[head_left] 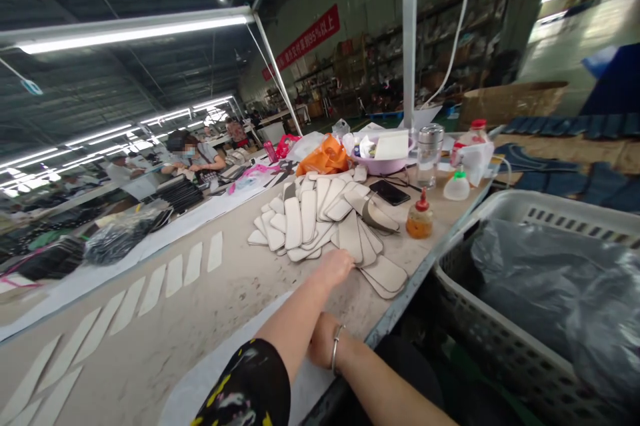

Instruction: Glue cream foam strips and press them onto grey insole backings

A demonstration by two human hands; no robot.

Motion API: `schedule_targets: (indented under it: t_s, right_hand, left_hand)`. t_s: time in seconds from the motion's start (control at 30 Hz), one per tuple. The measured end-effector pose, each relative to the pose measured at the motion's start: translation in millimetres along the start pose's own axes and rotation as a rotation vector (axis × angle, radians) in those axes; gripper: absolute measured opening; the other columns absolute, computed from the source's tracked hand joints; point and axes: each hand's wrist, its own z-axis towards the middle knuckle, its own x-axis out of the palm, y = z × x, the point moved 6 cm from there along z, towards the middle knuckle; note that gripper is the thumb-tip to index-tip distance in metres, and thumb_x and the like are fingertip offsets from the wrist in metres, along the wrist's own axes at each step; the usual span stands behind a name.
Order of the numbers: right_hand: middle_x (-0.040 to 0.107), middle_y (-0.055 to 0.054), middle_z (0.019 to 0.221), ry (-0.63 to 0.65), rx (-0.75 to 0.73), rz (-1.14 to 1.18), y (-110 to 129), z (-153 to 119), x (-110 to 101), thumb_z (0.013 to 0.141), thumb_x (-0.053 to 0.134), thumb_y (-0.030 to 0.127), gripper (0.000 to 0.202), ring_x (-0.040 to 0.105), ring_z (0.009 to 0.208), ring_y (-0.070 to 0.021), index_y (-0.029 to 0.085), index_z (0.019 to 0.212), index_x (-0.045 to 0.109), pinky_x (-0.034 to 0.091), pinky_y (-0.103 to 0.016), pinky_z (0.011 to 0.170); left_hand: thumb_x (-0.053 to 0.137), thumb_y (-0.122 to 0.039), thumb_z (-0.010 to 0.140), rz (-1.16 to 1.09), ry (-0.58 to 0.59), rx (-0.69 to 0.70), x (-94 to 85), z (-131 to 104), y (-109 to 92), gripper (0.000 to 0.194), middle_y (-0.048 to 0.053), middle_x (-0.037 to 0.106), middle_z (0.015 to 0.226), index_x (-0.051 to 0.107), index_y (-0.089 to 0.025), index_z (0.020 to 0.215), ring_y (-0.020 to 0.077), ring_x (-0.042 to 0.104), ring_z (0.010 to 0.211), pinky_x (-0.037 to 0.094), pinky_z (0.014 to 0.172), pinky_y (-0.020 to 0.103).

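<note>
A heap of beige, flat, round-cornered pieces [309, 213] with dark edges lies on the worktable [235, 279]. My left hand [340, 266] reaches across to the near edge of this heap, against the fanned pieces. Its fingers look curled inward, but whatever they grip is hidden. Closer to my body, my right hand [323, 339], with a silver bangle [336, 351] at the wrist, is bent beneath my left forearm. That forearm covers its fingers. White paper [215, 363] lies below my arms. Several pale strips [153, 289] are laid in a slanting row at the left.
Right of the heap are a phone [390, 192], an amber bottle with a red nozzle [419, 218], a green-capped bottle [457, 186] and a glass jar [429, 156]. A plastic-lined crate [500, 313] borders the table's right edge. A masked person [193, 159] works across the table.
</note>
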Motion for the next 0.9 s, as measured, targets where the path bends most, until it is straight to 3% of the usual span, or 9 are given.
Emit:
schedule_targets:
  t_s: [0.1, 0.2, 0.33, 0.4, 0.47, 0.57, 0.67, 0.8, 0.9]
  right_hand:
    - [0.068, -0.007, 0.075, 0.022, 0.018, 0.023, -2, -5, 3, 0.063, 0.059, 0.025, 0.020, 0.061, 0.071, -0.0228, 0.017, 0.079, 0.068, 0.045, -0.032, 0.065]
    - [0.067, -0.003, 0.074, 0.063, 0.022, 0.114, 0, -7, 6, 0.065, 0.061, 0.029, 0.027, 0.059, 0.066, -0.0158, 0.019, 0.090, 0.067, 0.045, -0.027, 0.063]
    - [0.066, -0.001, 0.076, 0.345, 0.056, 0.657, 21, -14, 16, 0.063, 0.066, 0.038, 0.035, 0.058, 0.067, -0.0132, 0.019, 0.093, 0.067, 0.047, -0.026, 0.064]
    - [0.066, -0.003, 0.077, 0.526, 0.084, 0.859, 36, -23, 18, 0.060, 0.069, 0.045, 0.044, 0.060, 0.071, -0.0158, 0.018, 0.095, 0.065, 0.048, -0.029, 0.065]
    - [0.067, -0.005, 0.083, 0.529, 0.099, 0.860, 41, -26, 14, 0.062, 0.067, 0.048, 0.048, 0.062, 0.076, -0.0187, 0.018, 0.100, 0.063, 0.050, -0.032, 0.068]
    - [0.066, -0.010, 0.095, 0.189, 0.086, 0.485, 18, -15, 0, 0.076, 0.051, 0.052, 0.045, 0.061, 0.085, -0.0219, 0.018, 0.104, 0.060, 0.051, -0.037, 0.076]
    - [0.060, -0.013, 0.111, -0.164, -0.169, -0.106, 0, -2, -1, 0.075, 0.048, 0.054, 0.050, 0.055, 0.103, -0.0283, 0.017, 0.105, 0.062, 0.040, -0.044, 0.095]
    - [0.052, -0.020, 0.119, -0.156, -0.374, -0.478, -24, 1, 30, 0.080, 0.033, 0.057, 0.062, 0.049, 0.111, -0.0317, 0.013, 0.118, 0.055, 0.038, -0.046, 0.096]
    - [0.051, -0.021, 0.120, -0.104, -0.373, -0.613, -45, 1, 43, 0.078, 0.028, 0.060, 0.066, 0.049, 0.110, -0.0332, 0.014, 0.119, 0.054, 0.040, -0.047, 0.091]
  left_hand:
    - [0.046, -0.025, 0.088, -0.016, -0.064, -0.021, -14.5, -26, 15, 0.023, 0.009, 0.064, 0.090, 0.066, -0.015, 0.089, 0.0193, 0.058, 0.091, 0.046, 0.083, 0.031]
    - [0.041, -0.025, 0.091, -0.072, -0.158, -0.031, -32.1, -83, 25, 0.026, 0.008, 0.063, 0.098, 0.064, -0.015, 0.097, 0.0163, 0.057, 0.095, 0.045, 0.088, 0.029]
    - [0.037, -0.020, 0.093, -0.170, -0.257, -0.041, -44.9, -197, 33, 0.027, 0.006, 0.062, 0.102, 0.061, -0.016, 0.103, 0.0133, 0.057, 0.095, 0.048, 0.086, 0.026]
    - [0.035, -0.017, 0.092, -0.161, -0.208, -0.093, -40.2, -258, 29, 0.028, 0.006, 0.062, 0.102, 0.061, -0.018, 0.105, 0.0126, 0.058, 0.093, 0.049, 0.083, 0.025]
    - [0.035, -0.015, 0.092, -0.166, -0.147, -0.162, -32.5, -314, 19, 0.030, 0.006, 0.062, 0.104, 0.061, -0.019, 0.104, 0.0126, 0.058, 0.094, 0.050, 0.084, 0.025]
    - [0.041, -0.017, 0.089, -0.171, -0.175, -0.364, -25.9, -389, 5, 0.026, 0.008, 0.058, 0.117, 0.062, -0.019, 0.104, 0.0158, 0.055, 0.106, 0.047, 0.091, 0.029]
    - [0.052, -0.024, 0.085, -0.083, -0.263, -0.658, -24.8, -466, 0, 0.027, 0.010, 0.056, 0.119, 0.059, -0.018, 0.111, 0.0189, 0.053, 0.109, 0.045, 0.093, 0.033]
    - [0.053, -0.027, 0.085, 0.176, -0.341, -1.070, -33.8, -582, -13, 0.023, 0.009, 0.062, 0.102, 0.063, -0.019, 0.104, 0.0189, 0.056, 0.097, 0.047, 0.088, 0.033]
    - [0.050, -0.026, 0.085, 0.359, -0.257, -1.276, -40.5, -664, -27, 0.021, 0.009, 0.061, 0.097, 0.065, -0.018, 0.097, 0.0201, 0.057, 0.093, 0.047, 0.086, 0.034]
